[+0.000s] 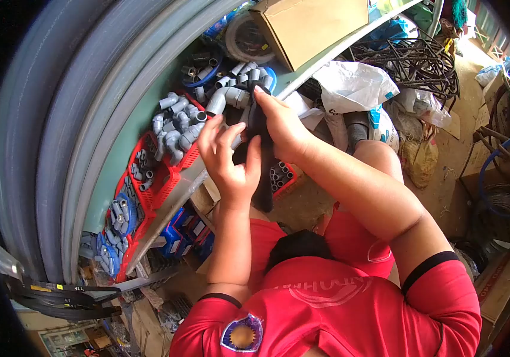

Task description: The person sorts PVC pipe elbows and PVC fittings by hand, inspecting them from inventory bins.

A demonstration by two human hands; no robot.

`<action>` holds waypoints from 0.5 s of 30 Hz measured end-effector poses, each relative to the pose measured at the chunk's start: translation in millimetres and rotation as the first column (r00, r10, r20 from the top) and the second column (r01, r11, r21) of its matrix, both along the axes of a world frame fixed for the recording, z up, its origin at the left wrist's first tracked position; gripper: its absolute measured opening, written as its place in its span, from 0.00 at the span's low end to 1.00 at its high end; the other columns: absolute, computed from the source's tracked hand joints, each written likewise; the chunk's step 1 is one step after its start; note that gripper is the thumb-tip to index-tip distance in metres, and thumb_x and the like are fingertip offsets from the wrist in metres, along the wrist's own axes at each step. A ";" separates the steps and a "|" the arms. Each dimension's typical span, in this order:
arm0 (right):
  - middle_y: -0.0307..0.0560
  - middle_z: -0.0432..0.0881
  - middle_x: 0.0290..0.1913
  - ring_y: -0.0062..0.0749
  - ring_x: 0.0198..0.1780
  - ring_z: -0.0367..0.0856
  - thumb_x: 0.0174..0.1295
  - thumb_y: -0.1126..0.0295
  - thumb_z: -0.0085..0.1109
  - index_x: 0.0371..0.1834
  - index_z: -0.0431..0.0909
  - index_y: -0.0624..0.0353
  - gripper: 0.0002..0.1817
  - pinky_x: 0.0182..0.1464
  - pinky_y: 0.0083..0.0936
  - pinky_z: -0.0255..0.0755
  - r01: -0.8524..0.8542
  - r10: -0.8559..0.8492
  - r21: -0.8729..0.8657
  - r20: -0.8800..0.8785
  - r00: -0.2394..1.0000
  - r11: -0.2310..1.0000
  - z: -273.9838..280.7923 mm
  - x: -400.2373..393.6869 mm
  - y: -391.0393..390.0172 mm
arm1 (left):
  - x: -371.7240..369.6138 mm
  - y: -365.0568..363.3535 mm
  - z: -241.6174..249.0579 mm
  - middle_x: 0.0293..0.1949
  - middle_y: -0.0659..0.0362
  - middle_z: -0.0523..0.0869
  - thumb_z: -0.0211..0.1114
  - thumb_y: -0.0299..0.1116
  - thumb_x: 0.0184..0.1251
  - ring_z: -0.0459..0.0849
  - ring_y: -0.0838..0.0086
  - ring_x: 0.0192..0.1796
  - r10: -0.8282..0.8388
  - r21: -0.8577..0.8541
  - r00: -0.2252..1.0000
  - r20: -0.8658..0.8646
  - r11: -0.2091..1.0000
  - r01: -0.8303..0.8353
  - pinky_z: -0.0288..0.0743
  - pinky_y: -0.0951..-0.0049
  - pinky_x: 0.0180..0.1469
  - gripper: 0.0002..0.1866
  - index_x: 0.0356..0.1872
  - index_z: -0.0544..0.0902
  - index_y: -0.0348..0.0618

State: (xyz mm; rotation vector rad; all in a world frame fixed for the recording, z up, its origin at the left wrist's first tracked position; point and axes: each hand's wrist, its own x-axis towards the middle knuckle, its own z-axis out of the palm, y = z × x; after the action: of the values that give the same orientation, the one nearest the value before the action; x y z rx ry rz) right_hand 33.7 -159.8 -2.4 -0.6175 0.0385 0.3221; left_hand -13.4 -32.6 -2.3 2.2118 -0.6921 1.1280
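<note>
My right hand (pixel 283 122) is closed round a dark, limp black cloth (pixel 259 119), its thumb pressed along the top. The cloth hangs down towards my knees. A large grey pipe elbow (pixel 228 98) shows right beside the cloth; whether my hand also grips it cannot be made out. My left hand (pixel 231 157) is raised just left of the cloth, palm up, with fingers curved and apart. Nothing shows in it. Behind it lies a heap of grey pipe fittings (pixel 179 126) in a red basket (pixel 165 184).
Thick grey pipes (pixel 97 119) curve along the left. A cardboard box (pixel 311 30) stands on the shelf above my hands. Blue baskets (pixel 125 214) hold smaller fittings. To the right are white sacks (pixel 353 86), bent black rods (pixel 415 65) and blue hose (pixel 504 146).
</note>
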 end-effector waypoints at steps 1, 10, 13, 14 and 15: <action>0.43 0.85 0.35 0.29 0.32 0.81 0.76 0.51 0.50 0.49 0.81 0.57 0.20 0.36 0.29 0.76 -0.008 0.008 0.019 -0.025 1.000 1.000 1.1 0.6 1.8 | 1.5 3.9 -2.1 0.65 0.47 0.71 0.70 0.24 0.63 0.77 0.55 0.63 0.011 -0.024 1.000 0.024 1.000 -0.011 0.73 0.56 0.64 0.17 0.52 0.79 0.39; 0.45 0.85 0.39 0.31 0.33 0.82 0.75 0.53 0.51 0.54 0.77 0.57 0.19 0.36 0.29 0.77 -0.032 0.033 0.046 -0.025 0.999 0.998 -0.5 0.0 6.0 | 15.6 20.5 7.0 0.63 0.48 0.74 0.74 0.19 0.57 0.79 0.62 0.61 -0.161 -0.346 0.979 -0.126 0.932 0.109 0.78 0.63 0.60 0.23 0.53 0.77 0.37; 0.46 0.86 0.41 0.31 0.37 0.84 0.75 0.54 0.52 0.54 0.78 0.57 0.18 0.38 0.30 0.78 -0.041 0.041 -0.037 -0.004 0.999 0.998 -0.7 -3.2 1.8 | 18.5 22.3 7.3 0.59 0.47 0.79 0.75 0.18 0.54 0.81 0.62 0.58 -0.160 -0.399 0.980 -0.116 0.911 0.101 0.79 0.65 0.60 0.23 0.51 0.78 0.37; 0.46 0.86 0.42 0.31 0.38 0.84 0.75 0.54 0.52 0.54 0.78 0.57 0.18 0.39 0.30 0.78 -0.047 0.047 -0.061 0.000 0.999 0.997 0.9 -4.2 0.9 | 18.3 23.7 4.5 0.58 0.47 0.80 0.75 0.19 0.54 0.82 0.61 0.57 -0.158 -0.388 0.980 -0.121 0.916 0.100 0.78 0.64 0.60 0.22 0.51 0.78 0.37; 0.46 0.86 0.42 0.32 0.39 0.85 0.75 0.54 0.52 0.54 0.78 0.56 0.18 0.39 0.30 0.79 -0.060 0.060 -0.020 -0.014 0.998 0.998 -0.3 -3.5 2.1 | 18.1 26.1 1.3 0.56 0.46 0.82 0.75 0.19 0.55 0.83 0.59 0.56 -0.155 -0.375 0.980 -0.126 0.922 0.098 0.78 0.63 0.61 0.22 0.50 0.78 0.37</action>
State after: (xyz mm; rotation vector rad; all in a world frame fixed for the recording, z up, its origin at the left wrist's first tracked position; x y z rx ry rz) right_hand 30.2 -157.7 -2.8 -0.6376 0.0363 0.3848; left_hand 4.7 -6.5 -1.0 1.8820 -0.5031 0.9240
